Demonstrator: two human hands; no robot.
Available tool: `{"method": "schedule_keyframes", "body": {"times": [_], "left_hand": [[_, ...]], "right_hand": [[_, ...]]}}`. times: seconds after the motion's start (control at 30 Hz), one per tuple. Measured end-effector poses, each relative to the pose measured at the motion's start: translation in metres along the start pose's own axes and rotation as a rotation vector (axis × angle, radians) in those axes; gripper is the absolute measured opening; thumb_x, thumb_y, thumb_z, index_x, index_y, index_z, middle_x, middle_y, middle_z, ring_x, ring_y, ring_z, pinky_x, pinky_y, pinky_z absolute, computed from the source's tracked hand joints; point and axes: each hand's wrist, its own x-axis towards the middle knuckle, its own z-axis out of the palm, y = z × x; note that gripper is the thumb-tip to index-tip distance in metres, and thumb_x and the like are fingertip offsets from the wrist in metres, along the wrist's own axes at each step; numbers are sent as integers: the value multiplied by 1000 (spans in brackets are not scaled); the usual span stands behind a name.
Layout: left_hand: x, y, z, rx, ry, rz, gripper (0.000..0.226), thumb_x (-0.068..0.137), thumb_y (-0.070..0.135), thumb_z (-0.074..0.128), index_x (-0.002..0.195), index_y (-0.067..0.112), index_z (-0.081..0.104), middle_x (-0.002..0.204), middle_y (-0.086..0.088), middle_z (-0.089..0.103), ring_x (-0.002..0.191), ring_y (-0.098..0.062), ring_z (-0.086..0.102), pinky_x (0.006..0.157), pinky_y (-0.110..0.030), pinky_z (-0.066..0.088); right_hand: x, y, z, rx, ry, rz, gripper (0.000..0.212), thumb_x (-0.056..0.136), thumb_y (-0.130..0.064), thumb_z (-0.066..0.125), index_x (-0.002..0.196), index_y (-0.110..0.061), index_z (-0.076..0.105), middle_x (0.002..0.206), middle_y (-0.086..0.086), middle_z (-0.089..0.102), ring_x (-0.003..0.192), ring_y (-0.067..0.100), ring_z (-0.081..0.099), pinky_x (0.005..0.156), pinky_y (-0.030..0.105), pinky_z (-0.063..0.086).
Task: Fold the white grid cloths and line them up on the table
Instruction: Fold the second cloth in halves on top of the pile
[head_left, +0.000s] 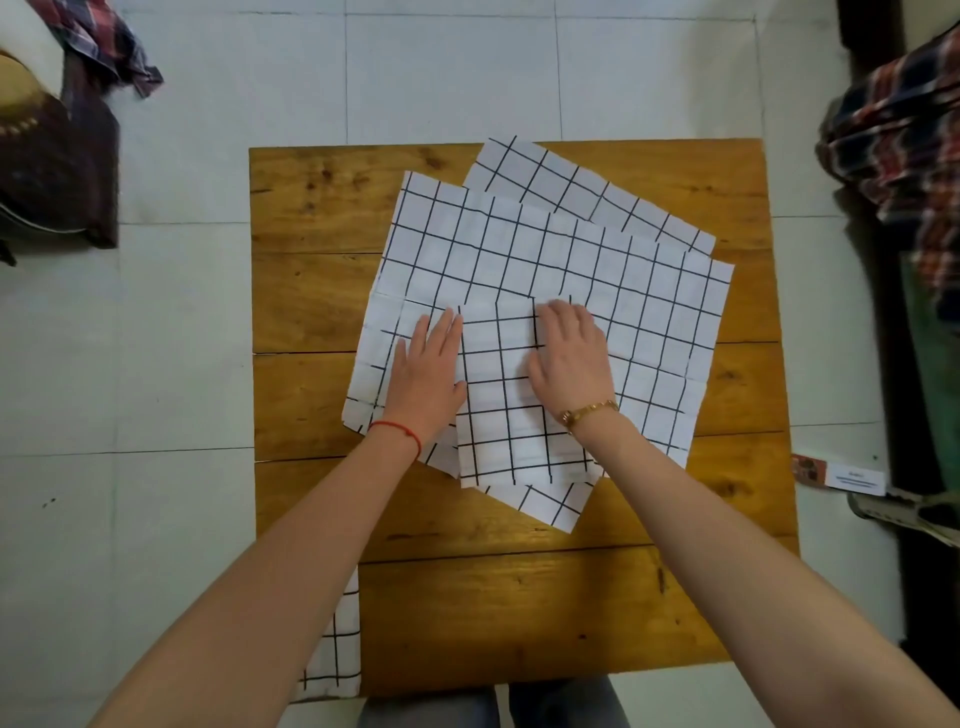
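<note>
Pressing flat, both grips (427, 366) (570, 349) apart-fingered on grid cloth (545, 260), wood table (311, 291), tiled floor (182, 338).

Wooden plank table (675, 597) stands on a pale tiled floor (182, 338).

Bare forearms, no sleeves, thin red string bracelet (397, 429) on left wrist, gold-toned watch (586, 414) on right wrist (dial turned aside), grey trousers (493, 706) below table edge

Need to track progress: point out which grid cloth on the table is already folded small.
The narrow folded cloth under both hands, the left hand and the right hand. The others, like the big cloth beneath, lie spread flat.
</note>
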Motion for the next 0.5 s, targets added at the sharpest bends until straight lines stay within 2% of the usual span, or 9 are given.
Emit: {"method": "schedule_keyframes", "body": {"times": [0.1, 0.2, 0.37, 0.5], "left_hand": [[7, 1, -1, 81, -23, 10, 85, 94, 32, 55, 154, 17, -4, 162, 1, -9, 149, -26, -6, 120, -51, 8], [9, -1, 1, 142, -55, 13, 88, 94, 34, 56, 153, 17, -8, 161, 0, -13, 148, -27, -10, 120, -52, 7], [9, -7, 2, 139, -73, 41, 92, 93, 31, 59, 153, 20, -10, 161, 3, -17, 148, -25, -14, 119, -52, 4], [10, -12, 2, 146, -84, 55, 92, 93, 36, 58, 153, 22, -10, 160, 4, -19, 147, -24, -17, 119, -54, 2]], "right_hand": [[23, -21, 3, -56, -180, -190, 57, 91, -23, 45, 145, -11, 31, 152, 5, 30, 142, 31, 21, 115, 48, 21], [33, -37, 11, -132, -307, -259, 59, 96, -27, 36, 151, -15, 17, 158, -2, 16, 146, 26, 6, 118, 48, 8], [25, -37, 23, -201, -373, -271, 61, 98, -29, 33, 152, -14, 8, 160, -1, 7, 147, 25, -1, 118, 51, 3], [15, -25, 24, -217, -340, -249, 58, 99, -31, 31, 151, -12, 13, 159, 1, 11, 147, 27, 5, 118, 51, 5]]}}
